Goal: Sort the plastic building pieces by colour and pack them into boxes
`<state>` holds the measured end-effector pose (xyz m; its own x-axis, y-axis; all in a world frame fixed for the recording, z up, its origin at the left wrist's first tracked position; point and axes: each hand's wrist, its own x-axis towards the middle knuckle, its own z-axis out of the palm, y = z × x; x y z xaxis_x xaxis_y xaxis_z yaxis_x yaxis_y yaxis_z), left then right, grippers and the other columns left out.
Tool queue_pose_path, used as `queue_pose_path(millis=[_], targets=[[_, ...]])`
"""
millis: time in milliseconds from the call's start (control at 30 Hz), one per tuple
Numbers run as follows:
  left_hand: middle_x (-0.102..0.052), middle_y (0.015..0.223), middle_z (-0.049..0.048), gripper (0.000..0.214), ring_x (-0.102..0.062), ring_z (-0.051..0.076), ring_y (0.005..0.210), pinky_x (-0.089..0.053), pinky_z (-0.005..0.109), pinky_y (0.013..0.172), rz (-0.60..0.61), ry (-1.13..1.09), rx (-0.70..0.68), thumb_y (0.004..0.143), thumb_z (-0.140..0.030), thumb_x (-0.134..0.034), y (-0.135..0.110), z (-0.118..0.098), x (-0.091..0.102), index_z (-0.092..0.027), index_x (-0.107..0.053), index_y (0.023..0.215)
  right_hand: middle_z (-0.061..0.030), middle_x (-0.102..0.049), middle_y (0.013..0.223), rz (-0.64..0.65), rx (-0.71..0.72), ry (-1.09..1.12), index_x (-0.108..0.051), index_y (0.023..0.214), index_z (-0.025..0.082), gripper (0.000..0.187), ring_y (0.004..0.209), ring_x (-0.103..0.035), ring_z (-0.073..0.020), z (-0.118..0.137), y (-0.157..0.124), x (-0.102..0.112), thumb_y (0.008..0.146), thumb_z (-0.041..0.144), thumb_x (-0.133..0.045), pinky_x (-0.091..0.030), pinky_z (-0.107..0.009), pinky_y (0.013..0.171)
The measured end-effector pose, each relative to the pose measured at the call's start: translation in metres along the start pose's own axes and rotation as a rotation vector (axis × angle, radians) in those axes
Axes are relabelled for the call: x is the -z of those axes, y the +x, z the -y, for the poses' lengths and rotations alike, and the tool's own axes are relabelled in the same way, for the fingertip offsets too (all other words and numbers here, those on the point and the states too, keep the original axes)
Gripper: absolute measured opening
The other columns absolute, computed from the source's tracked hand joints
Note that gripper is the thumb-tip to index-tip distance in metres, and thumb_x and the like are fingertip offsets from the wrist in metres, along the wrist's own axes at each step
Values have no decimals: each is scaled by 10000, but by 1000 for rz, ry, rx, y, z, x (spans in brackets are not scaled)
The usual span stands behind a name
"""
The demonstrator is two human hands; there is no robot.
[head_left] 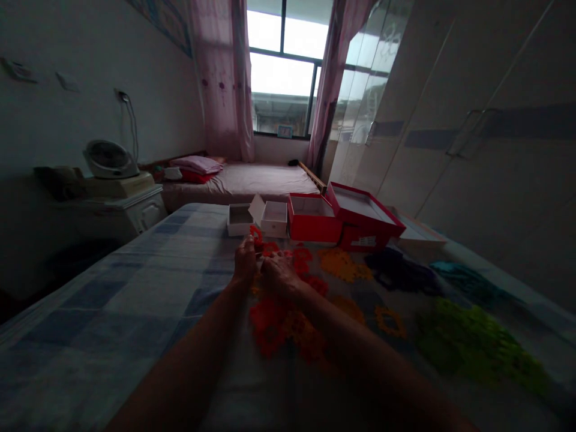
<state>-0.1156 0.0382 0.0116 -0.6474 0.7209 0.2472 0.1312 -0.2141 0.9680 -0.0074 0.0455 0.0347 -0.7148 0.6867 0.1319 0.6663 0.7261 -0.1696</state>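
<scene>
Both arms reach forward over a checked bed cover. My left hand [245, 261] is closed, with a small red openwork piece [256, 234] standing up from its fingertips. Close beside it, my right hand [279, 275] has its fingers curled down among the red pieces; what they grip, if anything, is hidden. Just past the fingers lies another red piece [271, 247]. Red and orange flat pieces with cut-out shapes, such as a red one [269, 327], spread below the right hand and forearm. Yellow-orange pieces [344, 265] lie to the right. The dim light blurs their detail.
Behind the hands stand an open white box [275, 219], a grey-lined white box [240, 220], a red box [314, 227] and a tilted red lid [366, 210]. Dark purple [402, 273], teal [472, 281] and green pieces [477, 342] are heaped at right.
</scene>
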Motion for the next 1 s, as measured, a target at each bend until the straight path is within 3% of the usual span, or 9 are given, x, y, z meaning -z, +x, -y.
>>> queue_pose_path(millis=[67,167,333,467,567,633,767,900,1000], targets=[[-661,756,88,539,-632,173,672,-500,289,613,-26,42,-28,798,-624,-279,2,-1,2,-155,-545,781,-79,-633,995,-34,11,43,-649,897,210,173,997,-514,-233,-2,-3,1,766,256,-546,-350,-380,866],[-661,815,106,489,-629,173,704,-489,286,639,-84,135,-86,847,-537,-255,5,-2,7,-150,-554,835,-59,-650,914,-185,-13,244,-608,919,188,173,920,-551,-183,-11,-8,9,764,202,-532,-382,-306,797],[-664,817,99,460,-622,175,724,-458,275,670,-82,326,-168,893,-432,-211,2,-7,7,-153,-576,909,-22,-638,806,-372,-176,593,-552,885,163,118,715,-577,-118,-51,-16,44,783,218,-528,-403,-218,642],[-675,818,62,409,-617,173,720,-425,255,673,50,492,-240,896,-416,-270,-12,-14,-1,-193,-601,984,-43,-633,827,-411,-350,462,-560,904,150,137,734,-583,-129,-95,-29,69,774,188,-545,-412,-231,662],[-679,860,57,380,-616,182,768,-413,252,691,139,603,-284,893,-403,-306,-20,-18,-6,-212,-607,1024,-82,-620,940,-409,-345,277,-583,955,147,202,860,-579,-164,-110,-54,76,755,171,-567,-415,-279,774],[-679,883,62,379,-613,192,797,-414,258,699,176,668,-297,895,-393,-306,-21,-17,-6,-212,-613,1026,-88,-604,1009,-357,-224,250,-599,969,156,214,927,-565,-175,-104,-80,76,761,201,-585,-403,-300,834],[-667,967,83,375,-587,208,897,-412,287,800,206,781,-326,895,-380,-316,-19,-11,-5,-209,-636,990,-72,-606,1024,-66,62,379,-623,977,198,234,929,-561,-174,-69,-137,66,810,356,-576,-416,-307,812],[-626,1062,110,366,-533,237,1014,-366,339,929,211,842,-406,891,-365,-338,-22,-12,-8,-184,-642,985,-99,-575,1106,-71,63,198,-573,1123,225,530,1019,-507,-262,-36,-164,46,680,494,-685,-374,-421,866],[-604,1100,106,354,-508,238,1054,-347,350,971,242,845,-498,891,-374,-360,-26,-16,-12,-179,-633,1004,-104,-584,1077,-94,43,76,-563,1118,214,522,997,-505,-278,-22,-163,32,676,459,-694,-366,-435,851]])
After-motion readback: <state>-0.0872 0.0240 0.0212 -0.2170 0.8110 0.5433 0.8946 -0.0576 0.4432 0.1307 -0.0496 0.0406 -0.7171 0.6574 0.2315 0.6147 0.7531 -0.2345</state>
